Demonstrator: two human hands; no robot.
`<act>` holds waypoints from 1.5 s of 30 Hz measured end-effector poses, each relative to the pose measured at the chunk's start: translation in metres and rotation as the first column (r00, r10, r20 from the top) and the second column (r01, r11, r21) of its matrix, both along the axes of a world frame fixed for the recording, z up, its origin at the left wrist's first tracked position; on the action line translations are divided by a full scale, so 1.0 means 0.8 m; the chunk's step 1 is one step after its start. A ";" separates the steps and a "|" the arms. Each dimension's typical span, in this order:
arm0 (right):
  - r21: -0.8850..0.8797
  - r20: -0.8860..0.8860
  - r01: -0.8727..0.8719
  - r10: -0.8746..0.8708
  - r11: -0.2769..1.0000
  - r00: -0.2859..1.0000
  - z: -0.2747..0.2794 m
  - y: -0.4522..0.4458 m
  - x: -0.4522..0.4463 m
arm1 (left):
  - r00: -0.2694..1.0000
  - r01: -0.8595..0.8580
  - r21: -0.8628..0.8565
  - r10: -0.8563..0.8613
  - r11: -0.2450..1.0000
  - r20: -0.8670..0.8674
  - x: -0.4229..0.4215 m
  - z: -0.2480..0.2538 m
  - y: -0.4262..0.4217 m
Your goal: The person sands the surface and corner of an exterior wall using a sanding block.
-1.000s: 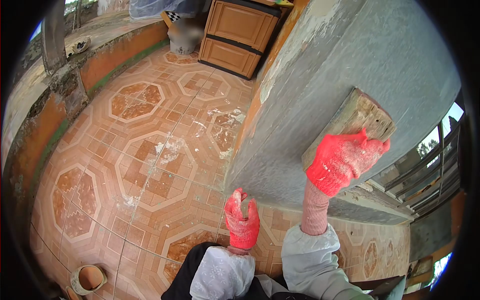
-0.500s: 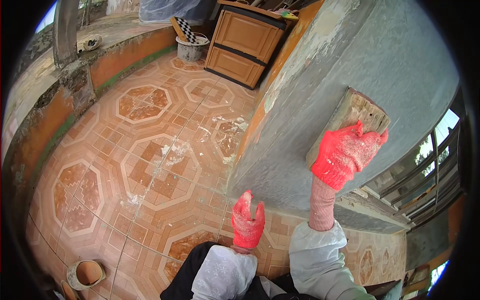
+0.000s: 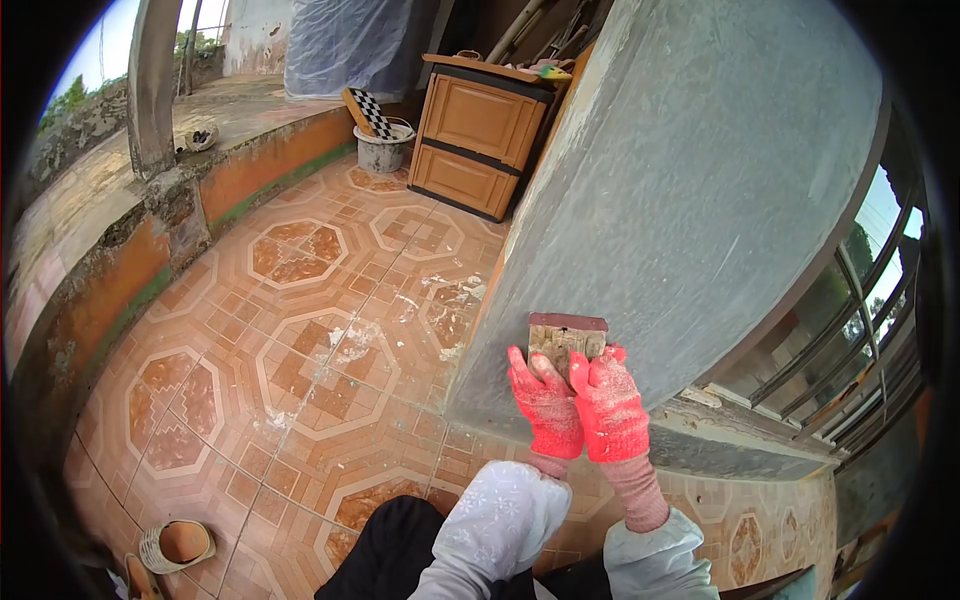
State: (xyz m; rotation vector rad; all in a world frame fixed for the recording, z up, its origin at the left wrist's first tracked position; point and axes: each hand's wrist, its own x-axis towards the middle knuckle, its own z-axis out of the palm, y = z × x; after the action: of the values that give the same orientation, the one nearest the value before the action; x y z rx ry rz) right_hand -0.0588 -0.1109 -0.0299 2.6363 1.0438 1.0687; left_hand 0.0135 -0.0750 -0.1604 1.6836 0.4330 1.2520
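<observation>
Both my hands wear dusty red knit gloves and meet at a worn wooden block (image 3: 563, 338) low in front of the grey wall (image 3: 690, 190). A reddish-brown strip runs along the block's far edge. My right hand (image 3: 610, 405) grips the block from its right side, fingers bent around it. My left hand (image 3: 548, 405) holds the left and near part, with its fingers pointing up along the wood. The block's underside and part of its near end are hidden by the gloves. Whether the block touches the wall, I cannot tell.
Patterned floor tiles (image 3: 300, 365) carry white splatters. A brown cabinet (image 3: 470, 125) stands behind the wall's corner, beside a bucket (image 3: 382, 152) with a checkered board in it. A woven pot-like container (image 3: 178, 545) sits at lower left. Window bars (image 3: 850, 330) are at right.
My right hand has brought the block down and left from higher on the wall. My left hand has risen from near the floor and taken hold of the block too.
</observation>
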 end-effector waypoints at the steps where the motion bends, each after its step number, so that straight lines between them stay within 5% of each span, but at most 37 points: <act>1: 0.007 0.002 0.003 -0.003 1.000 1.000 0.020 -0.014 0.001 | 0.999 0.035 -0.145 -0.039 0.989 -0.027 0.002 0.014 -0.004; 3: 0.260 -0.052 -0.246 0.268 0.934 0.962 0.084 -0.033 0.010 | 0.990 -0.102 0.104 0.090 0.989 0.111 -0.026 0.080 0.018; 5: 0.107 0.123 -0.244 0.231 0.964 0.965 0.148 -0.055 0.029 | 0.984 -0.103 0.194 0.071 0.976 0.166 -0.024 0.141 0.043; 8: 0.279 0.316 -0.152 0.059 0.948 0.947 0.205 -0.058 0.064 | 0.966 -0.094 0.313 0.011 0.945 0.257 -0.021 0.253 0.088; 11: 0.425 0.476 -0.344 0.117 0.837 0.872 0.224 -0.060 0.083 | 0.965 -0.142 0.397 0.037 0.907 0.261 -0.017 0.236 0.090; 13: 0.104 0.603 -0.050 -0.023 0.993 0.797 0.216 -0.069 0.085 | 0.951 -0.179 0.418 0.049 0.891 0.304 -0.013 0.138 0.079; 15: -0.034 0.514 -0.116 0.117 0.993 0.850 0.206 -0.081 0.091 | 0.938 -0.187 0.433 0.030 0.882 0.345 -0.014 0.011 0.065; 17: -0.521 0.222 -0.046 0.188 0.852 0.957 0.203 -0.065 0.082 | 0.945 -0.174 0.457 0.017 0.872 0.327 -0.009 -0.073 0.055; 18: -0.520 0.213 -0.046 0.182 0.853 0.960 0.201 -0.068 0.082 | 0.977 -0.011 0.375 -0.071 0.927 0.202 0.002 -0.104 0.046; 20: -0.432 0.175 -0.066 0.155 0.899 0.972 0.200 -0.073 0.087 | 0.946 -0.091 0.424 -0.054 0.901 0.318 -0.001 -0.043 0.058; 22: -0.339 0.128 -0.084 0.134 0.937 0.983 0.196 -0.075 0.095 | 0.976 0.023 0.419 -0.111 0.908 0.187 -0.015 0.084 0.073; 24: -0.275 0.081 -0.097 0.124 0.957 0.989 0.195 -0.073 0.097 | 0.959 -0.021 0.501 -0.124 0.865 0.254 -0.017 0.185 0.093; 25: -0.255 0.061 -0.102 0.121 0.962 0.991 0.195 -0.071 0.096 | 0.962 -0.017 0.495 -0.121 0.868 0.245 -0.018 0.181 0.093; 27: -0.191 0.302 -0.087 0.143 0.978 0.943 0.201 -0.066 0.088 | 0.955 -0.033 0.505 -0.122 0.863 0.270 -0.018 0.177 0.092; 29: -0.180 0.261 -0.094 0.140 0.979 0.955 0.196 -0.064 0.090 | 0.951 -0.065 0.477 -0.090 0.876 0.295 -0.013 0.080 0.074; 31: -0.449 0.161 -0.238 0.340 0.861 0.927 0.208 -0.060 0.097 | 0.952 -0.078 0.481 -0.077 0.873 0.295 -0.014 -0.048 0.062; 33: -0.396 0.117 -0.244 0.312 0.885 0.943 0.204 -0.055 0.090 | 0.959 -0.072 0.470 -0.070 0.880 0.276 -0.024 -0.101 0.062; 36: -0.405 0.148 -0.210 0.290 0.890 0.945 0.205 -0.051 0.095 | 0.957 -0.039 0.413 -0.085 0.910 0.278 -0.019 -0.076 0.061; 40: -0.396 0.179 -0.206 0.295 0.895 0.938 0.203 -0.058 0.098 | 0.968 -0.018 0.429 -0.091 0.903 0.233 -0.021 0.143 0.097; 43: -0.363 0.248 -0.168 0.269 0.916 0.931 0.206 -0.054 0.096 | 0.958 -0.017 0.375 -0.092 0.927 0.270 -0.016 0.143 0.095; 45: -0.414 0.211 -0.156 0.262 0.897 0.942 0.206 -0.055 0.092 | 0.944 -0.073 0.364 -0.054 0.929 0.326 -0.004 0.054 0.079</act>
State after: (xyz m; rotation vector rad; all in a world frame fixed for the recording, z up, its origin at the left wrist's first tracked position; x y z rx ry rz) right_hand 0.0150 -0.1551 0.1350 2.0404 1.3419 1.0753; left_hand 0.0100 -0.0121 -0.1174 1.7299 -0.0050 1.6694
